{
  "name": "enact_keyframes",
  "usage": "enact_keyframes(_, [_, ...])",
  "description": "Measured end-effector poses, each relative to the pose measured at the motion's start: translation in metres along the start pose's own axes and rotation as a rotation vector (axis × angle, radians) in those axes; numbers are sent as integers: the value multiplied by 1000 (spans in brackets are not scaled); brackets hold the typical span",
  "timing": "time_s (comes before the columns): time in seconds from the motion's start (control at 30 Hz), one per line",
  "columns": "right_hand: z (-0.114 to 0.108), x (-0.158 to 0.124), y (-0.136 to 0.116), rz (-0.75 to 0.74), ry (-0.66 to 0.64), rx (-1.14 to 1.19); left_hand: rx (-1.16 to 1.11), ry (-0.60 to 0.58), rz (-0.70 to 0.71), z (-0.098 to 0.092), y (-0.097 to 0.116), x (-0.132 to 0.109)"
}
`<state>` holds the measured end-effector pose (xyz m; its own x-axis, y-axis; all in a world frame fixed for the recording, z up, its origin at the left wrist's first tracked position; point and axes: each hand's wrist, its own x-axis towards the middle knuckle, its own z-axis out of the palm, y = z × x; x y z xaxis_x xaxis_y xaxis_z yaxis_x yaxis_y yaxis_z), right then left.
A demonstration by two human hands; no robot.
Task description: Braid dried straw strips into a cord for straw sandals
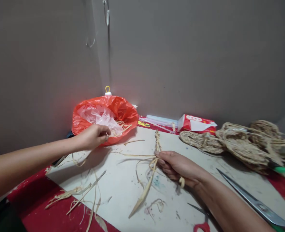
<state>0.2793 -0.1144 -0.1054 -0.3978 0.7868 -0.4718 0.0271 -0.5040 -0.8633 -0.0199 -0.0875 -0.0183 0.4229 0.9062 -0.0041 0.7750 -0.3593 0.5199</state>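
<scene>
My right hand (175, 164) is closed, with thumb and fingers pinching a braided straw strip (157, 140). The braid's narrow worked part points away from me, and loose flat strands (144, 195) fan out toward me and to the left. A curled end shows below the palm. Over the near rim of a red plastic bag (84, 120) is my left hand (92, 137), its fingers curled together; what they hold, if anything, is hidden. Inside the bag lie a white plastic liner (101, 116) and straw scraps (124, 125).
Loose straw strips (84, 191) lie at the near left of a white sheet (123, 180) on a red cloth (45, 209). To the right are large scissors (253, 199), small red-handled scissors (202, 226), woven straw pieces (241, 141) and a red-white box (196, 124). A grey wall stands behind.
</scene>
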Motion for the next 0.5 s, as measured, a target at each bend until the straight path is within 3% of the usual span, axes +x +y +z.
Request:
enact_keyframes(0.1, [-1,2,0,-7,-10,20,-228,30,-3,-10,16,6])
enact_keyframes(0.17, [-3,3,1,-10,-20,33,-393,-15,-1,-5,29,12])
enact_keyframes(0.33, [-4,3,1,-17,-45,78,-649,-184,18,47,57,33])
enact_keyframes(0.5, [-4,2,-1,-33,-61,135,-643,-186,98,94,62,57])
